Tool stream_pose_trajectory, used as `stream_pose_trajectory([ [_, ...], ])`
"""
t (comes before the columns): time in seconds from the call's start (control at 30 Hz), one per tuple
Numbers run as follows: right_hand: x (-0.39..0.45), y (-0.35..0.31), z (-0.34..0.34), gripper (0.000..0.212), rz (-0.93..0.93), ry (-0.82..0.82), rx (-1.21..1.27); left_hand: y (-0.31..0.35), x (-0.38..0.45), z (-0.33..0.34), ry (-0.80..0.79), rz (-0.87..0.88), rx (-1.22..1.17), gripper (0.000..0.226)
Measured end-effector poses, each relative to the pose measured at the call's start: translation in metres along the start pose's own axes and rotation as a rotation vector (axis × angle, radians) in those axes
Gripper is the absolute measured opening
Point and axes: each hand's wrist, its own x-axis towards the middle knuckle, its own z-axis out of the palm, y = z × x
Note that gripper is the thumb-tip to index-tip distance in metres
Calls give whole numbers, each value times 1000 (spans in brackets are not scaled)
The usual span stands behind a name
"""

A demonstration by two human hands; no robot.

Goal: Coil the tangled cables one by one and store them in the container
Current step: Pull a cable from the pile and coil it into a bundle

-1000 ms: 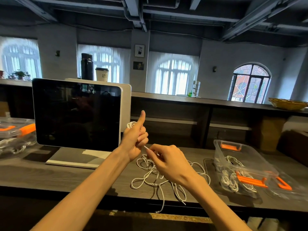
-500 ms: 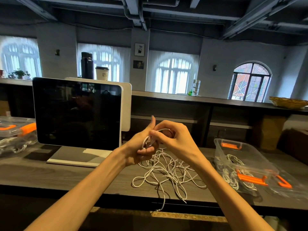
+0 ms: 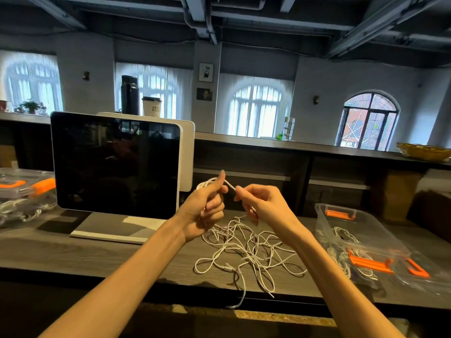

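My left hand (image 3: 203, 206) is raised above the desk (image 3: 85, 254), its fingers (image 3: 214, 207) curled round a small coil of white cable (image 3: 207, 184) with the thumb pointing up against it. A short straight stretch of that cable runs from the coil across to my right hand (image 3: 258, 203), which pinches it between thumb and forefinger; the other fingers of that hand are loosely bent. The two hands are near each other but apart.

Below my hands, the tangle of white cables (image 3: 246, 250) lies spread on the desk, with one end hanging over the front edge. Right of the tangle stands the clear container (image 3: 341, 223) with orange clips, and a few coiled white cables lie in it. Its lid (image 3: 419, 272), also with orange clips, lies just beside the container on the side away from the tangle. Left of the tangle stands a dark screen (image 3: 114, 164) on a white base. Farther left of the tangle is another clear box (image 3: 24, 189) with orange clips.
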Motion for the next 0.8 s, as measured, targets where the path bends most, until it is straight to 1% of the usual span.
stream_pose_trajectory([
  [0.07, -3, 7, 5, 27, -41, 43, -134, -4, 4, 0, 194, 86, 199, 45],
  [0.1, -4, 8, 8, 26, -79, 71, -207, -7, 5, 1, 247, 124, 278, 45],
  [0.17, -4, 8, 14, 22, -148, 119, -304, -13, 6, 6, 292, 172, 339, 45],
  [0.23, -4, 8, 20, 16, -186, 137, -338, -14, 7, 9, 255, 170, 259, 45],
  [0.3, -4, 12, 26, 16, -214, 164, -382, -12, 6, 13, 164, 102, 124, 46],
  [0.33, -5, 14, 28, 17, -225, 176, -409, -12, 6, 13, 136, 60, 97, 46],
  [0.43, -9, 16, 32, 16, -309, 175, -562, -13, 6, 15, 161, -31, 93, 49],
  [0.47, -10, 15, 33, 14, -333, 156, -612, -14, 7, 16, 178, -41, 70, 50],
  [0.53, -13, 16, 36, 13, -337, 110, -635, -14, 8, 16, 198, -32, -14, 54],
  [0.57, -16, 16, 37, 13, -319, 94, -616, -15, 9, 17, 210, -23, -60, 58],
  [0.6, -18, 17, 39, 15, -291, 91, -579, -14, 9, 18, 231, -2, -96, 56],
  [0.67, -21, 18, 42, 17, -201, 127, -412, -11, 8, 21, 277, 52, -121, 39],
  [0.7, -21, 17, 44, 20, -123, 149, -320, -10, 6, 24, 275, 73, -115, 34],
  [0.73, -20, 16, 45, 27, -32, 159, -257, -9, 4, 27, 259, 90, -97, 35],
  [0.8, -16, 12, 47, 45, 153, 91, -167, -10, 2, 31, 216, 122, -42, 46],
])
